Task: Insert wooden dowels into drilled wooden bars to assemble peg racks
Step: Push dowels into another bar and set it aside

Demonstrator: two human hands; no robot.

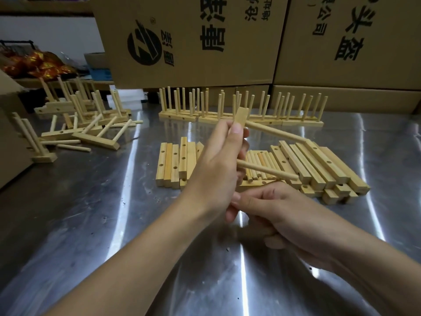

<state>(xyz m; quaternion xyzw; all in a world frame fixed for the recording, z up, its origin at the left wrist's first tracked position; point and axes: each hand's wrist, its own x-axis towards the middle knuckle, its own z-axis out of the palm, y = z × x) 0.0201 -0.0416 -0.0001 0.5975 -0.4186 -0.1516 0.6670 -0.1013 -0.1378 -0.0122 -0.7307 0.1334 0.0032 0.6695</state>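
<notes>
My left hand [216, 165] grips a drilled wooden bar [241, 117], held nearly upright above the table. Two dowels stick out of the bar to the right: an upper dowel [273, 131] and a lower dowel [268, 171]. My right hand [280, 213] sits just below the left wrist, thumb and forefinger pointing left, with nothing visible in it. Under the hands lie loose dowels [259, 160] between a left stack of bars [173, 165] and a right stack of bars [319, 165].
A row of upright finished racks [296, 120] stands at the back of the metal table [114, 224]. A jumbled heap of racks [86, 119] lies at the back left. Big cardboard boxes [193, 42] wall off the rear; another box [9, 133] stands at the left edge.
</notes>
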